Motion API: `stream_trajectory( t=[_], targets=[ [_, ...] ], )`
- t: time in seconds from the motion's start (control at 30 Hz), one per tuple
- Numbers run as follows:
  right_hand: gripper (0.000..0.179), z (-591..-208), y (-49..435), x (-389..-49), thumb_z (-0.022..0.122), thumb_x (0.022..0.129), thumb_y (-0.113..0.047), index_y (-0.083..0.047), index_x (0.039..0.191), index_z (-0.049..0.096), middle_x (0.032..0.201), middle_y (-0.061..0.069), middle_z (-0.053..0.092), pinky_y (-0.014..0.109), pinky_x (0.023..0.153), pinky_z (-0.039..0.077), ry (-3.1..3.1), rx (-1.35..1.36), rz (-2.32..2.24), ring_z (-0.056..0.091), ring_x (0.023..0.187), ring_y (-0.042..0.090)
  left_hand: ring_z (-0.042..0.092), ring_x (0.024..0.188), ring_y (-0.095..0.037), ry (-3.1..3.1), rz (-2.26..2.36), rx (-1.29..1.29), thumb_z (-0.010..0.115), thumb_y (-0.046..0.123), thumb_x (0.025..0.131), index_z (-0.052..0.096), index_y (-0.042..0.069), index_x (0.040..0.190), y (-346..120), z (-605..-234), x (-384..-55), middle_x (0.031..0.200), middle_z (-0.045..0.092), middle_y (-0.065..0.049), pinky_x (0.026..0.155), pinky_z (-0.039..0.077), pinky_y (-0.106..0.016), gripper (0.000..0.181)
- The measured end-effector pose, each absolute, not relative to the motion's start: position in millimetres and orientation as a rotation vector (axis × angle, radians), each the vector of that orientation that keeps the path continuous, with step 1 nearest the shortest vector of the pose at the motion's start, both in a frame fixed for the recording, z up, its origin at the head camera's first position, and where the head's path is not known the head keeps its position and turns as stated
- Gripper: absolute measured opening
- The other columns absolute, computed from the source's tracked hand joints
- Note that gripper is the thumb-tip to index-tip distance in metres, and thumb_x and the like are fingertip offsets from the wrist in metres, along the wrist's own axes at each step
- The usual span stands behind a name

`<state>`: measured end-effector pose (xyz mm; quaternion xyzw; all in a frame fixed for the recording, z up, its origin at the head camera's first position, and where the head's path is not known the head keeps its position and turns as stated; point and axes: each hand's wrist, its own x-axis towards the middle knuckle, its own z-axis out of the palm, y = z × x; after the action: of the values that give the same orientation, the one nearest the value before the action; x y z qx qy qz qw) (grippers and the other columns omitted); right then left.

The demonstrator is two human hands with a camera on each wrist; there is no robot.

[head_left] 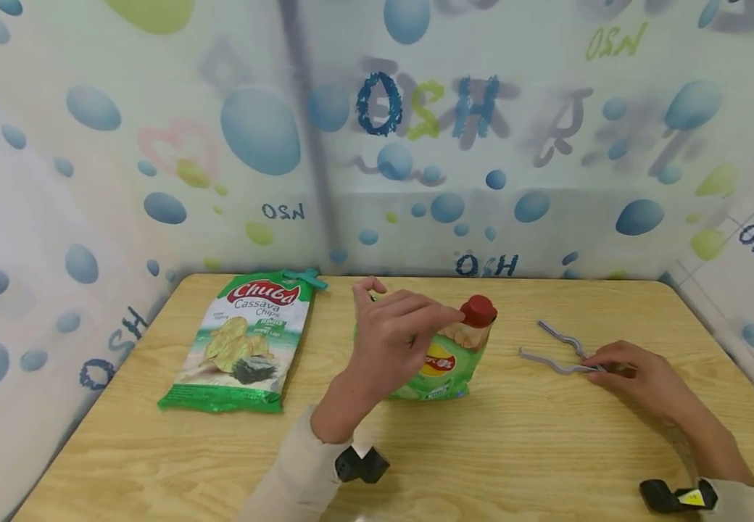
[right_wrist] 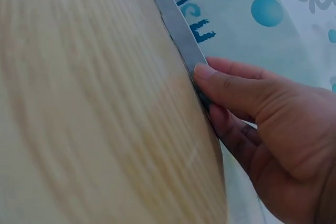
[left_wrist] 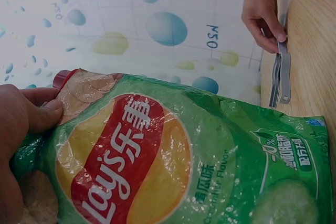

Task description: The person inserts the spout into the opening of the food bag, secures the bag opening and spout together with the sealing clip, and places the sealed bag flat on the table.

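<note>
My left hand [head_left: 390, 330] pinches the top of a green Lay's cucumber-flavour chip bag [left_wrist: 210, 129], which stands upright on the table. A red cap [head_left: 479, 310] sits at the bag's top corner, near the fingertips. Part of the bag is hidden behind this hand in the head view. To the right, my right hand [head_left: 644, 377] pinches a grey bag clip [head_left: 566, 371] at its joined end, between thumb and fingers. The clip's two wavy arms are spread apart and point toward the Lay's bag, without touching it.
At the left of the wooden table [head_left: 175, 464] lies a Chuba cassava chip bag [head_left: 240, 355]. A teal clip [head_left: 305, 278] is at its top corner. A patterned curtain [head_left: 442, 239] hangs behind the table's far edge.
</note>
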<state>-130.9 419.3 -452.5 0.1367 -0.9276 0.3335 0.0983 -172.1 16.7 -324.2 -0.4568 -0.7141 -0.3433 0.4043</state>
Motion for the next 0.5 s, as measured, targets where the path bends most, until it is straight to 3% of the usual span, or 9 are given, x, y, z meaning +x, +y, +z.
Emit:
stream_trajectory(
  t=[0.33,0.5],
  targets=[
    [0.020,-454.0,417.4,-134.2,0.080,0.074,-0.002,-0.017,0.087,0.076,0.092,-0.002,0.069,0.008,0.065,0.044,-2.617,0.408,0.699,0.058,0.078,-0.008,0.062,0.079,-0.008,-1.815,-0.880,-1.162,0.060,0.001,0.090,0.078,0.019,0.090,17.8,-323.2,-172.5,0.084,0.071,0.006,0.075,0.019,-0.051,0.026],
    [0.017,-448.7,414.9,-135.0,0.078,0.077,-0.005,-0.016,0.091,0.076,0.093,-0.002,0.069,0.009,0.065,0.044,-2.616,0.382,0.785,0.057,0.080,-0.009,0.062,0.079,-0.009,-1.811,-0.886,-1.160,0.060,0.000,0.089,0.077,0.019,0.090,17.9,-324.0,-173.1,0.083,0.071,0.006,0.075,0.019,-0.051,0.026]
  ],
)
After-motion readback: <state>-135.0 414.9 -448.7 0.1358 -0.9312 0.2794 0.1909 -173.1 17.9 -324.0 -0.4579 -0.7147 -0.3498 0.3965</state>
